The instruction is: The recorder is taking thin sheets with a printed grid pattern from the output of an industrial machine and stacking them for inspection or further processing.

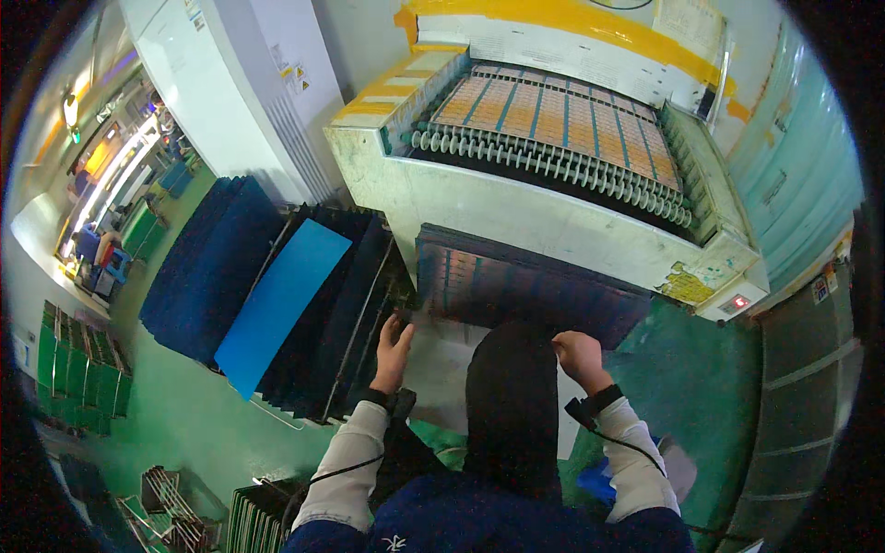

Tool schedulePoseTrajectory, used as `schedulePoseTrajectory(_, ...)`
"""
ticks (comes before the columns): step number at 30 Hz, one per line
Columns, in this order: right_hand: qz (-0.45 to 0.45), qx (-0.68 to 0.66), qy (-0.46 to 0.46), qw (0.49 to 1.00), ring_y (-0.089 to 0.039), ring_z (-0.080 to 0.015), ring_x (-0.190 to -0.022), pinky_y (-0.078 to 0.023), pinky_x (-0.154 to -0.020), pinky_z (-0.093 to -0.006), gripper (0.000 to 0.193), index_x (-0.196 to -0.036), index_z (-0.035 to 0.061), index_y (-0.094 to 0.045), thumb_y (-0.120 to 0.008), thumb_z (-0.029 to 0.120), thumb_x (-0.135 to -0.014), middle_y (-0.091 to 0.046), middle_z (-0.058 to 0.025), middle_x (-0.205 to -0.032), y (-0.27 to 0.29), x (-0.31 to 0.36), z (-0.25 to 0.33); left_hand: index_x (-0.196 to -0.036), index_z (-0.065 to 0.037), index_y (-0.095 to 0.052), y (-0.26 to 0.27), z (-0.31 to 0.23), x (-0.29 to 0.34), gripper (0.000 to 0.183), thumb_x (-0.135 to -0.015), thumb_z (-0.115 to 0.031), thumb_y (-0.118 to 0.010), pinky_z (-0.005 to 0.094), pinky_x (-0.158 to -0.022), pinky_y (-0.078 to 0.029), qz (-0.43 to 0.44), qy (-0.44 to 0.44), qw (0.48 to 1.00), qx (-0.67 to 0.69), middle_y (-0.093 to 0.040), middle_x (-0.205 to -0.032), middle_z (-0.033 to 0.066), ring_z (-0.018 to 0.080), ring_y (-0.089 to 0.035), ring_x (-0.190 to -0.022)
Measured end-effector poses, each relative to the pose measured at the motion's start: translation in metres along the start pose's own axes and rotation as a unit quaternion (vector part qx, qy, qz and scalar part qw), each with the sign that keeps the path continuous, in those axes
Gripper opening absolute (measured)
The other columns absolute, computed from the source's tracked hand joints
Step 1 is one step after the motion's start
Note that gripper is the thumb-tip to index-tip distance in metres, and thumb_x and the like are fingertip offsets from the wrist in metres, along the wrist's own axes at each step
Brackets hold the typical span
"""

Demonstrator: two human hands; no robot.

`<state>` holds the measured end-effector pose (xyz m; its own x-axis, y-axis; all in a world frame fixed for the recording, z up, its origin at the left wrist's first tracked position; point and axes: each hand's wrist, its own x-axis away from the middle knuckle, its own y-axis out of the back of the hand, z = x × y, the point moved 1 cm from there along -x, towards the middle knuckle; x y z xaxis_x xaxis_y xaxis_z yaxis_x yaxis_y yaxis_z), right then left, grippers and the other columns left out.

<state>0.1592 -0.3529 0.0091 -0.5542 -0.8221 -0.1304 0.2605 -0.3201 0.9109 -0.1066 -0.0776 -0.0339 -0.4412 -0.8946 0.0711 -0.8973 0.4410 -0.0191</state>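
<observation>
My left hand (pixel 394 355) is held up beside the right side of a rack, its thumb and fingers apart, with nothing seen in it. My right hand (pixel 583 358) is beside my dark-clothed raised knee (pixel 513 387), its fingers curled inward; what they hold, if anything, is hidden. Beyond my knee, several dark panels (pixel 525 286) with copper-coloured patterns lean against the front of a machine (pixel 553 198). The rack (pixel 355 323) at left holds many dark thin panels on edge, and a bright blue sheet (pixel 286 300) lies tilted over them.
On the machine's disc rollers (pixel 553 175) rest copper-and-blue patterned panels (pixel 562 115). Left of the rack stand more dark blue panels (pixel 207 267). Green-edged racks (pixel 83 364) stand at far left. A grey panelled side (pixel 802 405) borders the green floor (pixel 687 369) at right.
</observation>
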Motion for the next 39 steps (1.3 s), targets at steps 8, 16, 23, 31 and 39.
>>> schedulePoseTrajectory(8,-0.035,-0.009,-0.082,0.996,-0.062,-0.0311,-0.08,-0.048,-0.066,-0.0378,0.016,-0.084,0.0095,-0.067,-0.062,0.016,-0.071,-0.065,-0.0135,-0.084,0.039,-0.003,-0.008,-0.122,0.003,-0.046,0.071,0.108,0.024,0.06,-0.082,-0.036,-0.066,0.0273,-0.063,-0.046,0.057,0.196,0.979,0.0,-0.058,-0.095,0.0062,0.0135,-0.056,-0.078)
schedulePoseTrajectory(16,-0.265,-0.165,-0.08,0.946,-0.059,-0.0229,-0.069,-0.044,-0.067,-0.0308,0.016,-0.092,0.0004,-0.062,-0.06,0.013,-0.083,-0.061,-0.0099,-0.077,0.125,-0.029,0.013,-0.099,-0.017,-0.055,0.146,0.197,0.067,0.024,-0.078,-0.025,-0.064,0.0397,-0.06,-0.049,0.206,0.069,0.933,-0.288,-0.063,-0.081,0.0083,0.031,-0.061,-0.068)
schedulePoseTrajectory(23,-0.076,-0.652,-0.101,0.748,-0.062,-0.0223,-0.073,-0.048,-0.067,-0.0325,0.022,-0.098,-0.0018,-0.058,-0.064,0.01,-0.081,-0.062,-0.0094,-0.087,0.156,-0.087,0.097,-0.092,-0.007,-0.058,0.149,0.187,0.08,0.031,-0.085,-0.037,-0.058,0.0319,-0.057,-0.048,0.095,0.236,0.967,-0.028,-0.063,-0.076,0.0062,0.0212,-0.063,-0.068)
schedulePoseTrajectory(31,-0.049,-0.78,-0.157,0.604,-0.06,-0.0189,-0.071,-0.048,-0.064,-0.0298,0.017,-0.092,-0.0023,-0.061,-0.065,0.011,-0.082,-0.06,-0.0074,-0.081,0.094,-0.126,0.078,-0.092,-0.001,-0.057,0.121,0.155,0.076,0.035,-0.087,-0.035,-0.056,0.0293,-0.052,-0.046,0.069,0.356,0.932,-0.014,-0.061,-0.08,0.0115,0.0197,-0.062,-0.067)
schedulePoseTrajectory(39,-0.054,-0.798,-0.163,0.577,-0.058,-0.0172,-0.069,-0.047,-0.062,-0.0283,0.017,-0.094,-0.0001,-0.06,-0.064,0.012,-0.083,-0.06,-0.0063,-0.082,0.084,-0.152,0.076,-0.085,-0.003,-0.054,0.117,0.164,0.08,0.021,-0.086,-0.024,-0.057,0.0298,-0.051,-0.044,0.097,0.354,0.897,0.246,-0.058,-0.078,0.0093,0.0204,-0.059,-0.065)
